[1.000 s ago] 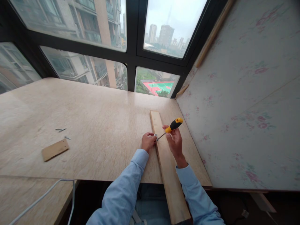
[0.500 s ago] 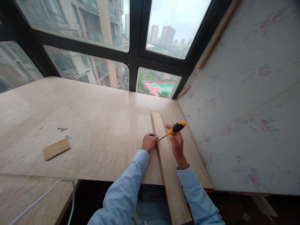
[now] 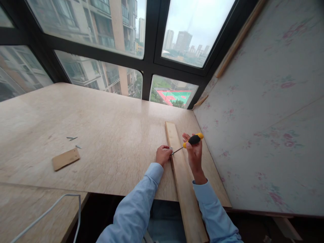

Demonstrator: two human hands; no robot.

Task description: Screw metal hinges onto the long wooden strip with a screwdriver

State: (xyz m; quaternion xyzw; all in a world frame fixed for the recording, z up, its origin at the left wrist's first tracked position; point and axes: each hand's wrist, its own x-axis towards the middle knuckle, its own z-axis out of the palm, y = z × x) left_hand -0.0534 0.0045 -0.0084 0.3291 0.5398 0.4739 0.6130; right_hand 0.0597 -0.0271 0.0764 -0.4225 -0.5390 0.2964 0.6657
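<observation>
A long pale wooden board (image 3: 186, 189) lies on the sill and juts past its front edge. At the board's left edge, my left hand (image 3: 163, 155) pinches a small shiny metal piece (image 3: 170, 149), whose exact kind is too small to make out. Over the board, my right hand (image 3: 194, 155) holds a screwdriver (image 3: 194, 139) by its yellow and black handle, some fingers loosely raised. The screwdriver slants down to the left, its tip meeting the metal piece or a screw beside my left fingertips; which one I cannot tell.
Left on the marble-look sill (image 3: 113, 135) lie a small wooden plate (image 3: 66, 159) with holes and several screws or nails (image 3: 72, 138). A white cable (image 3: 50, 208) crosses the lower left ledge. Dark-framed windows rise behind, and a floral wall (image 3: 265, 135) bounds the right.
The view has shifted slightly, moving everything a little to the right. My right hand has turned the screwdriver handle a bit, and its tip stays by my left fingers.
</observation>
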